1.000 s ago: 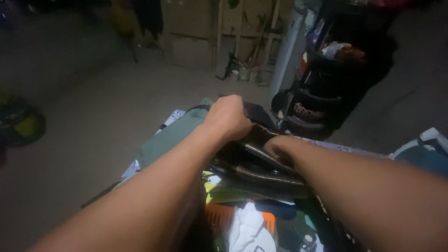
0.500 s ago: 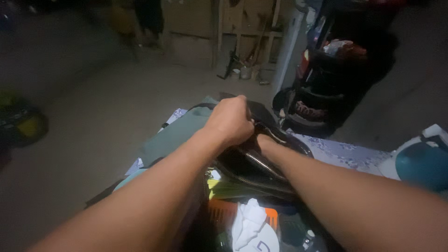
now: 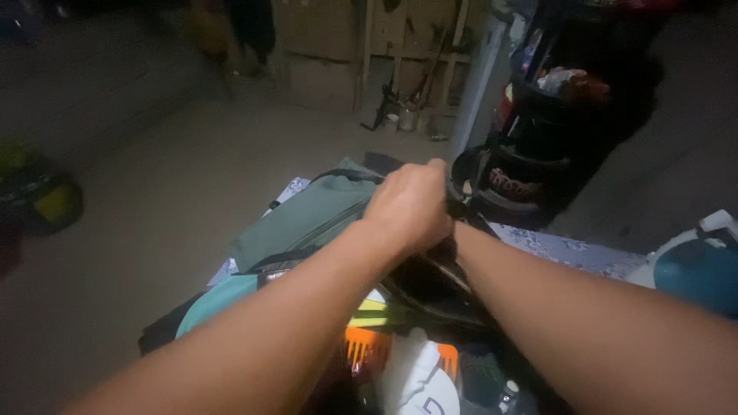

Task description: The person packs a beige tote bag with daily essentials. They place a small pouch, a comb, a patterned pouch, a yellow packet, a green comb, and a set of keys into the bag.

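Entry, head view: we have both arms stretched forward over a grey-green bag (image 3: 307, 215) lying on a patterned cloth (image 3: 561, 250). Our left hand (image 3: 411, 206) is fisted, knuckles up, fingers curled tight around the bag's dark strap (image 3: 469, 215) at the far edge of the opening. Over the last second this fist has slid slightly rightward along that edge, and the dark mouth of the bag (image 3: 430, 288), just under and behind the fingers, shows wider than it did; we judge the opening is being pulled apart or worked along, not yet finished. Our right hand (image 3: 452, 247) is tucked beneath the left fist, mostly hidden by it; it sits against the bag's mouth as before, but we cannot tell whether its fingers are closed or spread. Nearer to us than the fingers: an orange comb (image 3: 367, 347), a white cloth (image 3: 415, 380) and a yellow-green item (image 3: 369, 313), in the lower frame. Left of the left forearm, a teal patch (image 3: 219, 303). Far right of the fingers, a teal container with a white top (image 3: 703, 269). Beyond the fingers, a dark tiered rack (image 3: 561, 131) loaded with goods, and bare floor (image 3: 154, 230) to the left. Lighting dim; fine detail lost.
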